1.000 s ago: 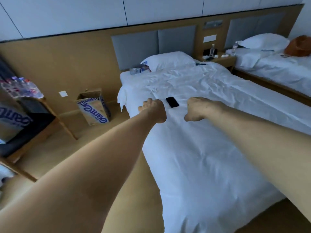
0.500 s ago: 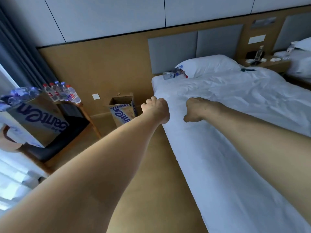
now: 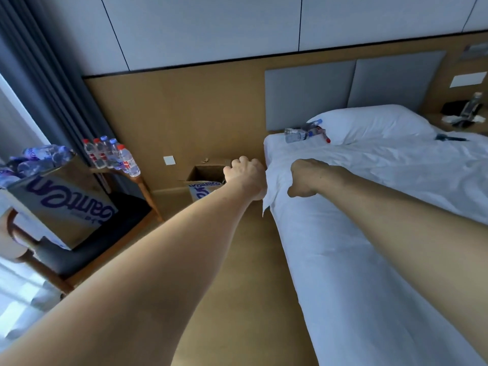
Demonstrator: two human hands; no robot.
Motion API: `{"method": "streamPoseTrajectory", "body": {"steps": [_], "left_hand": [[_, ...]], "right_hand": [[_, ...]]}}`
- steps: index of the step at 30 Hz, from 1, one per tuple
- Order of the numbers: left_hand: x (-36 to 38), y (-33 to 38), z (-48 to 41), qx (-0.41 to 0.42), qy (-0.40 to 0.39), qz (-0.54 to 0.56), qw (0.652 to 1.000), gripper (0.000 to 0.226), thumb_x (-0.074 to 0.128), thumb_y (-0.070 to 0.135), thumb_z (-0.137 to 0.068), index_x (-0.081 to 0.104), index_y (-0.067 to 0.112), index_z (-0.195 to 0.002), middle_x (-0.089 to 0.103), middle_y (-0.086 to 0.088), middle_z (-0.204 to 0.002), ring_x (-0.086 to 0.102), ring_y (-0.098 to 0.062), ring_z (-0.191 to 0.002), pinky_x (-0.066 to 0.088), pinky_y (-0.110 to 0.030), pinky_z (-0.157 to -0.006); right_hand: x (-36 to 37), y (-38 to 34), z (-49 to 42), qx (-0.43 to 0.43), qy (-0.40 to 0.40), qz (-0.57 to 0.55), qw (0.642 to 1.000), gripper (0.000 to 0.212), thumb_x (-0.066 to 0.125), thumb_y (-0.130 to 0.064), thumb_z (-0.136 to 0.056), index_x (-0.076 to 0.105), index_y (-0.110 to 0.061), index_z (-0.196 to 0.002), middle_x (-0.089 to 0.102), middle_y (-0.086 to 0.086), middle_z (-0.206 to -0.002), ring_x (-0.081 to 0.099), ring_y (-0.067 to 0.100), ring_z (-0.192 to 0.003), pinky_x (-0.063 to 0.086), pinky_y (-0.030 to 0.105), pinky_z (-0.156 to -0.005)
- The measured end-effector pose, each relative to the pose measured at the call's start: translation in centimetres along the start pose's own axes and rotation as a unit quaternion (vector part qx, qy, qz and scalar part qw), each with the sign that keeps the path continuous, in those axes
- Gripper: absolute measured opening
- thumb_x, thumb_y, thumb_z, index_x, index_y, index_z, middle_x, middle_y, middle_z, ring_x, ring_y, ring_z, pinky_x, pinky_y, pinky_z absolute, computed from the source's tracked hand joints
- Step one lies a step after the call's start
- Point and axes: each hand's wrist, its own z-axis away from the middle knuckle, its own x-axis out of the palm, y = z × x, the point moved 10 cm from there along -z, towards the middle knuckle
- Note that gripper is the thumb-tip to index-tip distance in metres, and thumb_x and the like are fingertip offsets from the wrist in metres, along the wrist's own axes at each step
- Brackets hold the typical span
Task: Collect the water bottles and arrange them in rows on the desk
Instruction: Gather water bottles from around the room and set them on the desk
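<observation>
While your left hand (image 3: 247,178) and right hand (image 3: 306,178) are both curled into empty fists above the bed's (image 3: 369,260) edge, loose water bottles (image 3: 306,132) lie well beyond them by the pillow (image 3: 375,122); more bottles (image 3: 111,155) stand far left on a small table (image 3: 137,178).

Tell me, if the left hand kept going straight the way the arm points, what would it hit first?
Probably the open cardboard box on the floor just beyond the left hand, then the wood-panelled wall. Depth is hard to judge.
</observation>
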Motion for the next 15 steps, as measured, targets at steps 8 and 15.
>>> {"method": "streamPoseTrajectory", "body": {"steps": [8,15], "left_hand": [[-1.2,0.3,-12.0,-0.021,0.005,0.002,1.0,0.054,0.062,0.016,-0.087,0.04,0.01,-0.137,0.041,-0.01,-0.134,0.04,-0.028,-0.125,0.035,-0.036,-0.099],[0.0,-1.2,-21.7,-0.026,-0.004,0.003,1.0,0.053,0.06,0.015,-0.088,0.04,0.011,-0.137,0.04,-0.01,-0.135,0.039,-0.028,-0.126,0.034,-0.036,-0.101]], "right_hand": [[-2.7,1.5,-12.6,-0.011,0.0,0.011,1.0,0.019,0.06,-0.018,-0.089,0.061,-0.008,-0.105,0.054,0.006,-0.088,0.052,0.019,-0.075,0.034,0.021,-0.05],[-2.3,1.0,-22.8,-0.008,-0.011,0.005,1.0,0.01,0.061,-0.016,-0.087,0.059,-0.009,-0.095,0.052,0.005,-0.079,0.054,0.019,-0.073,0.036,0.022,-0.051]]}}
